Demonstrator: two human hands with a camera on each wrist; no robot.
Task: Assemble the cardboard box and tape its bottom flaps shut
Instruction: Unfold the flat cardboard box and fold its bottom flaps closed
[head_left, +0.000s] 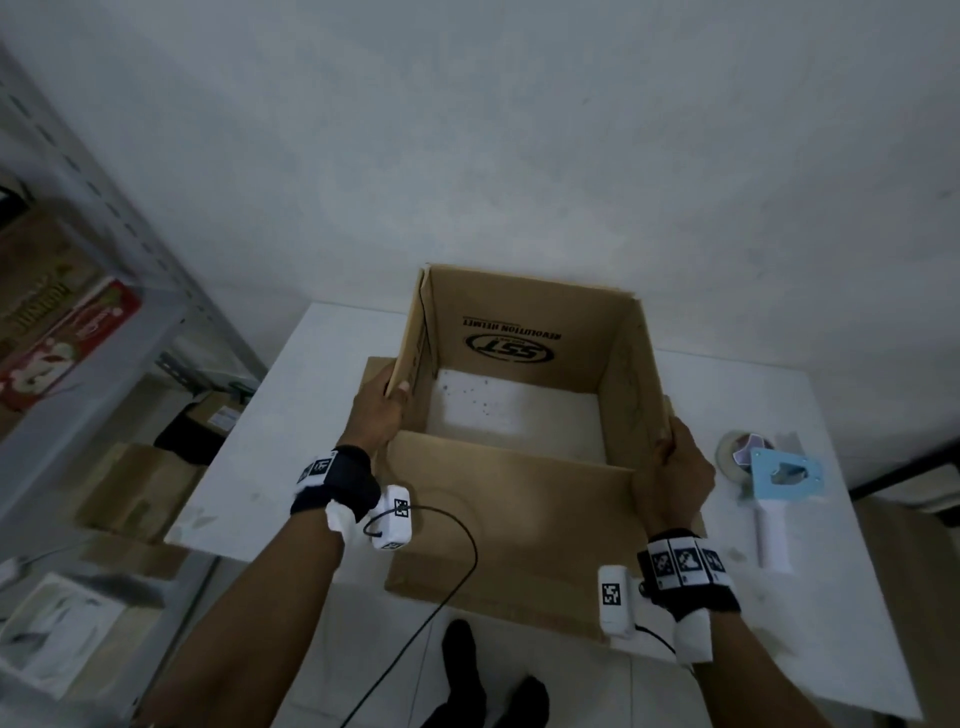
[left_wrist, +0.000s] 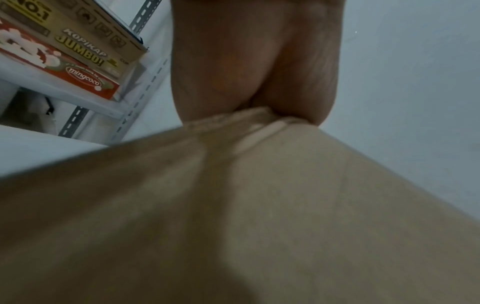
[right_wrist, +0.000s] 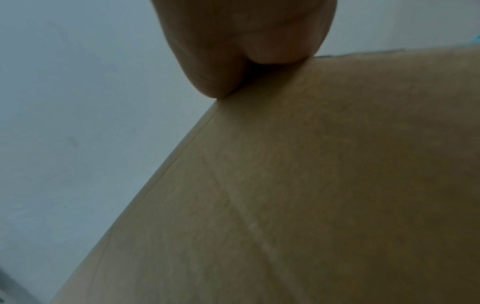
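Now both hands (head_left: 376, 410) (head_left: 675, 467) grip box (head_left: 524, 332) walls.

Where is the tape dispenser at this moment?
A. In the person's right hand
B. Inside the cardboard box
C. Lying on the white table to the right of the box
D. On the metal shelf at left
C. The tape dispenser lies on the white table beside the cardboard box, while the left hand and right hand each grip a box wall.
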